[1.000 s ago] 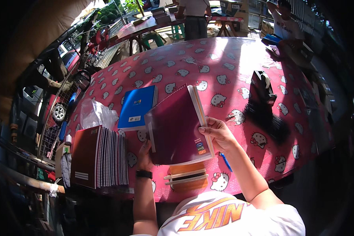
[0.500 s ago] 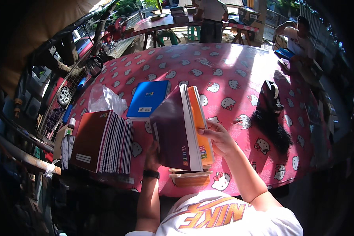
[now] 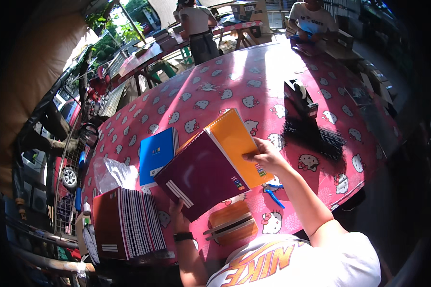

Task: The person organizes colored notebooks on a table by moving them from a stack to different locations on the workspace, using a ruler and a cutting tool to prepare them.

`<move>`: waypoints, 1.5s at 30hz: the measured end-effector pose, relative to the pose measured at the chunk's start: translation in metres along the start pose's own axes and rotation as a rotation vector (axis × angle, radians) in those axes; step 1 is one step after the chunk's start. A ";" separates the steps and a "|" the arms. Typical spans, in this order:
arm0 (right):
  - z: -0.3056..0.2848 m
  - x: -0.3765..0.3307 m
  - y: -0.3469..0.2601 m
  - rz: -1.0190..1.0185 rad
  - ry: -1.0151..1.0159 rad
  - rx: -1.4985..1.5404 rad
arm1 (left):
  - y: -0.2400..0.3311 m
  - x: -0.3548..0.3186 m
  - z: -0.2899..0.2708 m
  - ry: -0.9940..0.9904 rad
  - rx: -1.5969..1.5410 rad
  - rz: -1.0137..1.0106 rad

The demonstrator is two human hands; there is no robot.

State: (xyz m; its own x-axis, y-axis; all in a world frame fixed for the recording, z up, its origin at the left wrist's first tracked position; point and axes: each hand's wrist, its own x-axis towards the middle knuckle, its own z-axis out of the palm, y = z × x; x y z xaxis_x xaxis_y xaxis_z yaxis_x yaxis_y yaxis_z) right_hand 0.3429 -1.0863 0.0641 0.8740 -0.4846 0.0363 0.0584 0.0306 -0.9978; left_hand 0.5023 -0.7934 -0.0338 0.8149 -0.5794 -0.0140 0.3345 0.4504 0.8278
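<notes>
My left hand (image 3: 178,215) grips the lower left edge of a purple notebook (image 3: 201,174). Its cover faces up, tilted above the table. My right hand (image 3: 264,157) is closed on the right edge of an orange spiral-bound notebook (image 3: 234,143), thumb on the cover. The purple notebook overlaps the orange one and hides its left part. Behind them lies a blue notebook (image 3: 157,152). Left of my left hand is a stack of notebooks (image 3: 141,225), brown cover outermost. Below the held pair sits a wooden block with a slot (image 3: 232,222), with blue-handled pliers (image 3: 274,197) to its right.
A clear plastic bag (image 3: 112,174) lies behind the stack. Black spiral coils (image 3: 316,139) and a black device (image 3: 301,99) rest at right on the pink patterned tablecloth (image 3: 196,124). One person sits at the far right edge; another stands at a back table (image 3: 139,62).
The two notebooks have fanned apart and tilted flatter, so more of the orange cover shows. The view has turned to the right, and the pliers have come into sight.
</notes>
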 end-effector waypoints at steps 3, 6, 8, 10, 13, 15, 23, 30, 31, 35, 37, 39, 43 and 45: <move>-0.031 0.009 0.030 -0.109 0.138 0.142 | 0.023 0.015 0.012 0.015 0.000 0.045; -0.052 0.008 0.065 0.071 0.290 0.257 | 0.046 0.057 -0.054 0.145 -0.074 0.081; -0.076 0.000 0.108 0.095 0.337 0.113 | 0.043 0.085 -0.063 0.258 -0.174 0.054; -0.089 -0.012 0.150 0.102 0.392 0.089 | 0.040 0.105 -0.043 0.508 0.068 0.188; -0.078 -0.020 0.152 0.155 0.454 0.059 | 0.034 0.110 -0.079 0.606 0.575 0.139; -0.071 -0.020 0.143 0.129 0.450 0.043 | 0.026 0.122 -0.087 0.793 0.432 0.071; -0.053 -0.041 0.055 -0.262 0.191 0.387 | 0.048 0.021 -0.009 0.429 0.412 -0.005; 0.010 -0.085 0.027 -0.309 -0.189 0.309 | 0.077 -0.079 0.065 -0.044 0.432 0.304; 0.020 -0.091 0.027 -0.252 -0.211 0.333 | 0.078 -0.094 0.055 -0.025 0.444 0.333; 0.021 -0.101 0.047 -0.167 -0.245 0.259 | 0.063 -0.121 0.041 0.042 0.438 0.314; 0.013 -0.098 0.051 -0.154 -0.208 0.171 | 0.052 -0.122 0.042 0.040 0.398 0.328; 0.004 -0.097 0.050 -0.192 -0.251 0.197 | 0.047 -0.125 0.047 0.024 0.367 0.348; -0.004 -0.105 0.038 -0.213 -0.200 0.067 | 0.047 -0.129 0.057 -0.011 0.369 0.310; -0.010 -0.107 0.044 -0.226 -0.216 0.032 | 0.044 -0.128 0.055 -0.039 0.395 0.275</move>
State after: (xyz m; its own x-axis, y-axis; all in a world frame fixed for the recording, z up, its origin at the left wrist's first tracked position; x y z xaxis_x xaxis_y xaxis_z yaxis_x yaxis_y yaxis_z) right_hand 0.2473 -1.0416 0.0160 0.9193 -0.2854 0.2709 0.2747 -0.0275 -0.9611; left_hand 0.3872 -0.7366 0.0350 0.8272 -0.5031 0.2504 -0.1028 0.3026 0.9476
